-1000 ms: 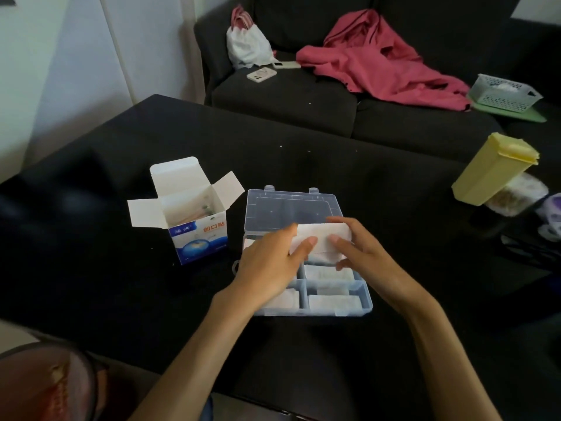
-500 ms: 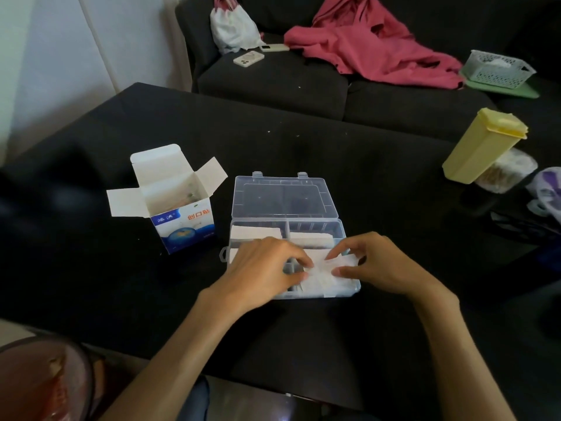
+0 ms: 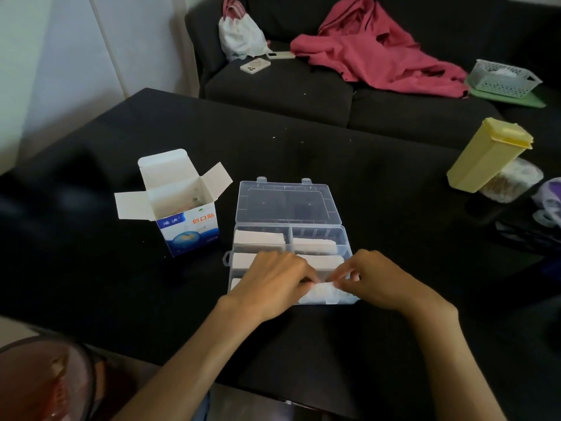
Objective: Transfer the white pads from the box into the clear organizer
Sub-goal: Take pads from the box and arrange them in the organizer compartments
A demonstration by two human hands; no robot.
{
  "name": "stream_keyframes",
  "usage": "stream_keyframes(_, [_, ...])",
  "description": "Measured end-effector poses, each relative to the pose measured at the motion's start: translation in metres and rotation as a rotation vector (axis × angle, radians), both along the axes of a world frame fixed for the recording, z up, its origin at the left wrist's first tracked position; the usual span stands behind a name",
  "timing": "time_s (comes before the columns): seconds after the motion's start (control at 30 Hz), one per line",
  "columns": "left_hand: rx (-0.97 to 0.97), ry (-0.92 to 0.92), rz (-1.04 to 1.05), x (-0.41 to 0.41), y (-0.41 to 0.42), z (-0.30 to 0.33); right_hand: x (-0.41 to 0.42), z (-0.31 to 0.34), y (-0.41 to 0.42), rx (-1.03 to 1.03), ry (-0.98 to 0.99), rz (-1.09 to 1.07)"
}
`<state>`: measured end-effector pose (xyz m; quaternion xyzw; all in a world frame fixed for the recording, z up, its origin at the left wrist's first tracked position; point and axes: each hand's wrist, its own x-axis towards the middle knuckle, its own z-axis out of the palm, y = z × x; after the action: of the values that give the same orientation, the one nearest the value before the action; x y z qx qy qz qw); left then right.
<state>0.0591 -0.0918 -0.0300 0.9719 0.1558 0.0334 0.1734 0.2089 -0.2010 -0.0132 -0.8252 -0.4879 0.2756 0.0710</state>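
Note:
The clear organizer [image 3: 346,238] lies open on the black table, its lid [image 3: 288,203] folded back. White pads [image 3: 258,238] fill its far compartments. Over the near right compartment, my left hand [image 3: 273,279] and my right hand [image 3: 379,279] both pinch a white pad [image 3: 326,293] at its top edge, fingertips nearly meeting. The blue and white box [image 3: 182,208] stands open to the left of the organizer, flaps spread; its contents are hard to make out.
A yellow container [image 3: 488,154] leans on a clear tub [image 3: 513,180] at the table's right edge. Behind the table a dark sofa [image 3: 279,92] holds a white bag, phones, a pink garment [image 3: 373,50] and a white basket [image 3: 504,79].
Both hands brought the pad from over the organizer's middle down toward me, into the near right compartment. The camera view shifted slightly.

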Motion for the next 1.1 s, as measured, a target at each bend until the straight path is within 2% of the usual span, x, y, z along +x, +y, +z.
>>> stream_keyframes(0.17, [-0.04,0.017,-0.028,0.002,0.004,0.0,0.002,0.01,-0.003,0.079,-0.233,-0.072])
stream_keyframes(0.33, [0.004,-0.04,0.034,0.002,0.004,0.002,0.0,0.0,0.001,-0.046,-0.22,-0.098])
stream_keyframes(0.73, [0.004,-0.099,0.073,-0.005,0.003,0.004,-0.001,0.004,0.006,-0.06,-0.358,-0.193])
stream_keyframes(0.83, [-0.035,-0.247,0.228,-0.015,0.01,0.015,-0.006,0.009,0.007,0.048,-0.337,-0.205])
stream_keyframes(1.03, [-0.072,-0.873,0.796,-0.06,0.04,0.037,-0.046,0.02,0.033,0.519,-0.261,-0.273])
stream_keyframes(1.1, [-0.087,-0.943,0.923,-0.076,0.055,0.034,-0.065,0.02,0.047,0.616,-0.249,-0.25])
